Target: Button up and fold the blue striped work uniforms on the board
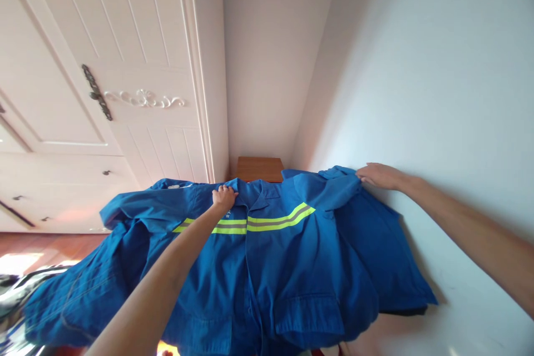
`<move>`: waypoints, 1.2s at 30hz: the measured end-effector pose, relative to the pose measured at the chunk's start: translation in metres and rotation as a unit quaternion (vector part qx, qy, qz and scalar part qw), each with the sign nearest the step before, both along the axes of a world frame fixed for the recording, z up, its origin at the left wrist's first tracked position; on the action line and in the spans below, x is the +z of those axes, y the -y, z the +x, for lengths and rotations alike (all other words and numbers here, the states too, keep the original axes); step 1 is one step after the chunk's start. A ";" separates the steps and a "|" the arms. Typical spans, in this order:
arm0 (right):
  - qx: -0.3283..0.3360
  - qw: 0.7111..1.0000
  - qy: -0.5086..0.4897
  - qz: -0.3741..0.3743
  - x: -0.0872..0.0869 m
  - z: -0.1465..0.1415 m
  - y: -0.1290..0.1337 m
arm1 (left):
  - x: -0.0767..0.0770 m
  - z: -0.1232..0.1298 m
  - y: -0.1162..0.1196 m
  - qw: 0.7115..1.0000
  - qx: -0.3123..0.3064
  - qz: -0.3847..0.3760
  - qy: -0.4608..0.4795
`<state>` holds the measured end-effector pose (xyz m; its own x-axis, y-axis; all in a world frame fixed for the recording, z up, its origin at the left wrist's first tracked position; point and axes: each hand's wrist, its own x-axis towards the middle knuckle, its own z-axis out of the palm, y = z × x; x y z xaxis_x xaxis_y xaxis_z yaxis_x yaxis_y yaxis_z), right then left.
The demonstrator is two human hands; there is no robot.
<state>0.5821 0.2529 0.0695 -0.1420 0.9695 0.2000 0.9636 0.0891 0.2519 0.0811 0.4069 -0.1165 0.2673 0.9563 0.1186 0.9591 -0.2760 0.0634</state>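
A blue short-sleeved work jacket (292, 256) with yellow-and-grey reflective stripes across the chest is spread out in front of me, collar at the far side. My left hand (225, 197) grips it near the collar, fingers curled over the cloth. At the jacket's right shoulder, my right hand (376, 174) pinches the blue fabric close to the wall. More blue cloth, which looks like trousers (79, 289), shows beyond the jacket on the left, and another blue panel (379, 250) hangs on the right. What supports the clothes is hidden beneath them.
A white wardrobe (167, 67) with dark metal handles stands at the left. The pale wall (438, 67) runs close along the right. A brown wooden box-like piece (260, 169) sits in the corner behind the jacket. Crumpled fabrics (25, 295) lie at lower left by the wooden floor (50, 245).
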 end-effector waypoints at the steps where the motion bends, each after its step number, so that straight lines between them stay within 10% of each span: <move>1: 0.011 0.999 0.009 -0.036 0.013 0.000 -0.001 | 0.003 0.001 0.002 1.000 -0.003 0.001 0.004; 5: 0.053 0.992 0.049 -0.100 0.053 0.004 -0.007 | 0.012 0.012 0.007 0.999 -0.045 -0.006 0.028; 9: 0.070 0.994 0.083 -0.032 0.051 -0.009 -0.009 | 0.015 0.024 0.013 0.993 -0.096 -0.045 0.058; 16: 0.061 0.994 -0.020 0.084 -0.038 -0.086 0.073 | 0.018 -0.023 0.079 0.977 -0.073 0.003 0.198; 20: 0.011 0.948 -0.156 0.277 -0.107 -0.149 0.137 | 0.017 -0.070 0.167 0.882 0.065 0.151 0.442; 23: 0.083 0.923 -0.267 0.266 -0.139 -0.204 0.154 | 0.002 -0.090 0.234 0.806 0.165 0.234 0.518; 30: 0.227 0.928 -0.295 -0.002 -0.140 -0.325 0.068 | -0.078 -0.138 0.329 0.753 0.326 0.216 0.529; 36: 0.126 0.958 -0.228 -0.117 -0.155 -0.378 -0.055 | -0.164 -0.153 0.351 0.728 0.347 -0.008 0.591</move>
